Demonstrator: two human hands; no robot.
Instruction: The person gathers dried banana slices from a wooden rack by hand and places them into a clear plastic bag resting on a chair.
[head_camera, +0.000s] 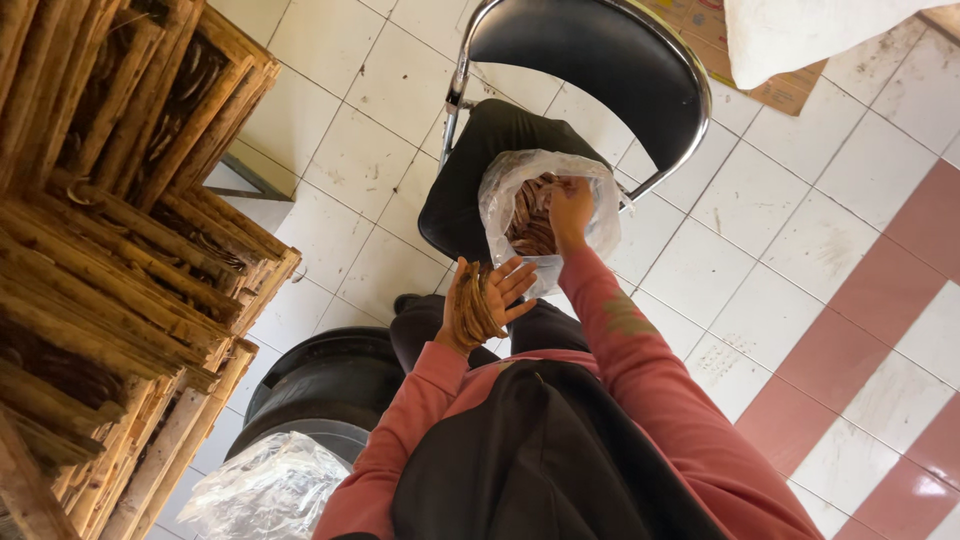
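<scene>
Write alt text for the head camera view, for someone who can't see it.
Seen from above, a person's right hand reaches into a clear plastic bag of brown curved strips on a black chair, while the left hand holds a bundle of strips. Stacked wooden frames stand at the left on a white tiled floor.

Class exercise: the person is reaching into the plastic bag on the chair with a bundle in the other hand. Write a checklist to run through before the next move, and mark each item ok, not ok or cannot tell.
1. Plastic bag mouth open: ok.
2. Bag resting on the black chair seat: ok.
3. Right hand inside the bag mouth, among the brown pieces: ok.
4. Right hand's grip closed on a piece: cannot tell, fingers hidden.
5. Left hand holds the bundle of brown strips: ok, though its fingers are spread.
6. Brown pieces left in the bag: ok.
</scene>
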